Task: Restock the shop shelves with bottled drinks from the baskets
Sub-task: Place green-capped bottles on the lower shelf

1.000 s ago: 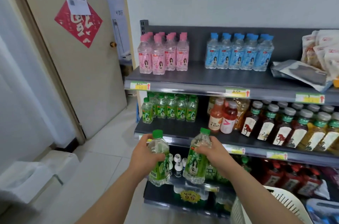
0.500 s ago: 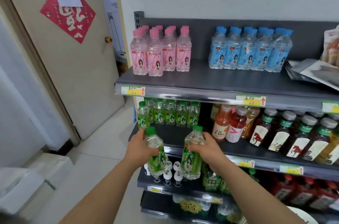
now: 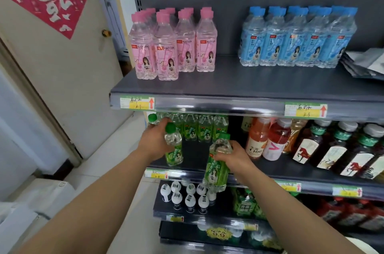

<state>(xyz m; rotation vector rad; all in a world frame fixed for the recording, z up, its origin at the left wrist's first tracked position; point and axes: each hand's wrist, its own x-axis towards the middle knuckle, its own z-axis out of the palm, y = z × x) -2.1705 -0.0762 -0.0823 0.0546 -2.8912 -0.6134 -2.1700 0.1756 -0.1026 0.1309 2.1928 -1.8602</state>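
Since the earlier frame both hands are coming up and forward. The left hand [image 3: 154,141] is now carrying its green bottle [image 3: 174,149] in over the middle shelf [image 3: 307,186], centre-left of the frame. The right hand [image 3: 234,157] is trailing lower, and its bottle [image 3: 217,168] is tilting and hanging across the shelf lip. Each hand is gripping its own bottle around the upper body.

The likeliest slip is on the left, where the knuckles are crowding a lone bottle [image 3: 153,119] at the open end of the shelf. A nudge there is probably sending it off the side. The green row [image 3: 204,129] just behind is also risking a domino push if the bottle is shoved in too deep.

On the right, the bottle's base is sitting below the lip, so a straight push is likely catching it there. The orange bottle [image 3: 257,139] is standing just beside that hand, and a sideways swing could be toppling it
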